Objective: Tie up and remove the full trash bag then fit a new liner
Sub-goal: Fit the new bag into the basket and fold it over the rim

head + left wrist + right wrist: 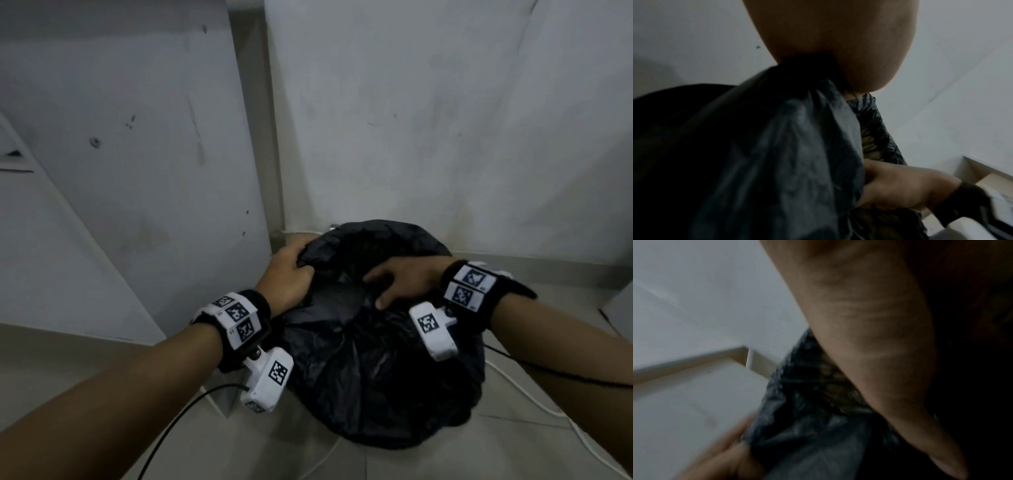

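A black trash bag (376, 359) lines a round bin that stands on the floor in a corner; the plastic covers the bin itself. My left hand (291, 274) grips a bunch of the bag's rim at its far left side, and in the left wrist view the gathered plastic (787, 146) runs out from under the palm (838, 40). My right hand (404, 281) lies across the top of the bag at the right, its fingers dug into the plastic. The right wrist view is blurred and shows the thumb (869, 321) against crinkled plastic (813, 402).
White walls (428, 120) close in behind the bin. A white cabinet panel (120, 171) stands to the left. A white cable (534, 397) lies on the beige floor (411, 462) to the right. A black wrist cable (178, 421) trails at the lower left.
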